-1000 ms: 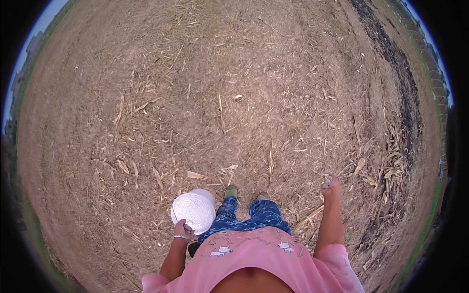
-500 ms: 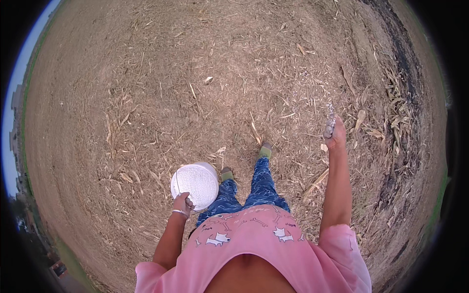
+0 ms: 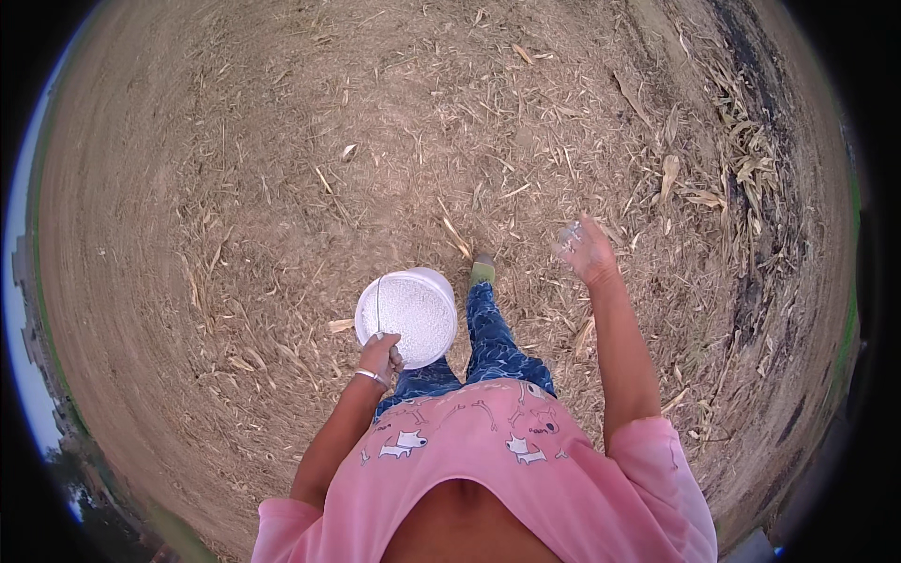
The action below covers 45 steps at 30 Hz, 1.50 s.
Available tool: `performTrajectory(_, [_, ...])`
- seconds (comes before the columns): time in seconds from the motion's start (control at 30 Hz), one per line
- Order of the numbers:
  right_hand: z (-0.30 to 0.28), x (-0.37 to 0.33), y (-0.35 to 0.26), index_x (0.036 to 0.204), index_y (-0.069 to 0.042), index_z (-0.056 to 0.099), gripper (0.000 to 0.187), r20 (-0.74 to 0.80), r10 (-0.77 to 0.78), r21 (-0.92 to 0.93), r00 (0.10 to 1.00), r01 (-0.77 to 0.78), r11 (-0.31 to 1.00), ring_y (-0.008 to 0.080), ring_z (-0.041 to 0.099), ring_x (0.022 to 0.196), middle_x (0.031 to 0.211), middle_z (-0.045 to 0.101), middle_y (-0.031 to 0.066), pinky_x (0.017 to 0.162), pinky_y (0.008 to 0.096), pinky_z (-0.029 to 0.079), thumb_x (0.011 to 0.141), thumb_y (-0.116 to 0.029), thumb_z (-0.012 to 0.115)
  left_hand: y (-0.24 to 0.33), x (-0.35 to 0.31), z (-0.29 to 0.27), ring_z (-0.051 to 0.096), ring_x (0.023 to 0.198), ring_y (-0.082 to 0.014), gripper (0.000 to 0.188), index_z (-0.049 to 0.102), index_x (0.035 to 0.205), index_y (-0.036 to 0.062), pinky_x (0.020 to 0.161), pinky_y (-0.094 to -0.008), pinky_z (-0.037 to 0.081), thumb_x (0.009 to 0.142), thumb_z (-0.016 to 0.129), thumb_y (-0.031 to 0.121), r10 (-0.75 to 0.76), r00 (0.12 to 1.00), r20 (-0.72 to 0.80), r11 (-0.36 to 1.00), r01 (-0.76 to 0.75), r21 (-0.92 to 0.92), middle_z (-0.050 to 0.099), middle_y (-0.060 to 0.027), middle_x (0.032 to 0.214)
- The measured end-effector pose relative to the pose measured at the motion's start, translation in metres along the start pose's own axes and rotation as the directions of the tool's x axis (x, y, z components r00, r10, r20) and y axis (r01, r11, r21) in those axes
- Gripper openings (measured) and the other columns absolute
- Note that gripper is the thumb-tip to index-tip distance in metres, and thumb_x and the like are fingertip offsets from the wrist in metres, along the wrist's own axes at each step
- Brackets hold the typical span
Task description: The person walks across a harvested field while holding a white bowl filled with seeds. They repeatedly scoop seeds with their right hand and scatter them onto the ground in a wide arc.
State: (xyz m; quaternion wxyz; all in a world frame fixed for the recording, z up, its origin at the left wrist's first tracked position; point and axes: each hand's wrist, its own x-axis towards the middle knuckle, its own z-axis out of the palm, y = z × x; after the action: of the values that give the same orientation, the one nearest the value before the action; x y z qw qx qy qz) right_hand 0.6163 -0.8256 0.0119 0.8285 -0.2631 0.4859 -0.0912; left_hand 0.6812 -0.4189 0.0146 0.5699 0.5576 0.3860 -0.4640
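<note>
My left hand (image 3: 380,353) is closed round the thin wire handle of a white bucket (image 3: 441,279). White granules (image 3: 408,321) fill much of the bucket, which hangs in front of my legs, left of centre. On the right, my right hand (image 3: 588,253) is stretched out over the ground at the end of my forearm. Its fingers look open and apart from the thumb, though motion blurs them. A few white granules (image 3: 569,235) show at the blurred fingers.
Dry soil (image 3: 282,113) strewn with straw and broken stalks lies all around. Thicker dry husks (image 3: 751,155) line a dark strip (image 3: 751,56) at the right. My right foot (image 3: 482,270) is forward; the bucket hides my left one.
My right hand has swung inward to the left, and the spray of granules before it is smaller. The bucket and left hand have moved right and forward, now covering my left foot.
</note>
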Motion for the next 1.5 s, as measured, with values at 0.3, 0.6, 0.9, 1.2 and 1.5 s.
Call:
performTrajectory(0.3, [0.058,-0.060,0.067,0.103,-0.001,0.051,0.031,0.487,-0.092,-0.765,0.868,0.475,0.435,0.0237,0.053,0.094,0.100,0.054,0.0145,0.081,0.0300,0.041,0.079,-0.021,0.056,0.032,-0.045,0.114,0.037,0.043,-0.0115,0.015,0.041,0.072,0.0118,0.042,-0.0278,0.031,0.075,0.056,0.015,-0.058,0.987,0.150,0.968,0.019,0.252,0.036,0.0018,0.052])
performTrajectory(0.6, [0.069,-0.042,0.126,0.104,-0.004,0.053,0.044,0.444,0.040,-0.887,0.895,0.445,-0.123,0.0342,0.051,0.096,0.101,0.054,0.0204,0.077,0.0387,0.044,0.066,-0.023,0.061,0.067,-0.097,0.190,0.033,0.045,-0.0091,0.014,0.041,0.075,0.0118,0.044,-0.0248,0.031,0.077,0.054,0.014,-0.070,0.947,0.314,0.908,-0.070,0.413,0.034,0.0031,0.055])
performTrajectory(0.9, [0.034,-0.033,0.077,0.098,0.000,0.056,0.038,0.316,0.082,-0.405,0.945,0.057,0.913,0.0140,0.055,0.072,0.087,0.059,0.0068,0.069,0.0287,0.045,0.079,-0.033,0.057,0.093,-0.091,0.228,0.032,0.044,-0.0088,0.013,0.041,0.073,0.0130,0.044,-0.0253,0.030,0.076,0.054,0.013,-0.093,0.964,0.249,0.911,-0.019,0.413,0.032,0.0039,0.053])
performTrajectory(1.2, [-0.130,-0.024,0.008,0.096,-0.005,0.044,0.026,-0.306,0.118,0.262,0.945,-0.035,0.964,0.0149,0.052,0.053,0.075,0.054,0.0086,0.034,0.0241,0.039,0.082,-0.024,0.054,0.129,-0.072,0.225,0.029,0.042,-0.0101,0.018,0.038,0.064,0.0141,0.043,-0.0281,0.028,0.076,0.052,0.012,-0.077,0.974,0.213,0.960,0.015,0.280,0.029,0.0041,0.049])
performTrajectory(1.5, [0.026,0.041,-0.159,0.089,-0.013,0.044,0.018,-0.026,-0.235,0.189,0.972,0.236,0.953,0.0047,0.036,0.036,0.058,0.045,-0.0010,0.026,0.0158,0.023,0.082,-0.025,0.055,0.173,-0.035,0.171,0.030,0.045,-0.0119,0.013,0.041,0.069,0.0147,0.050,-0.0297,0.033,0.075,0.052,0.018,-0.029,0.975,0.219,0.996,0.009,0.093,0.029,0.0041,0.049])
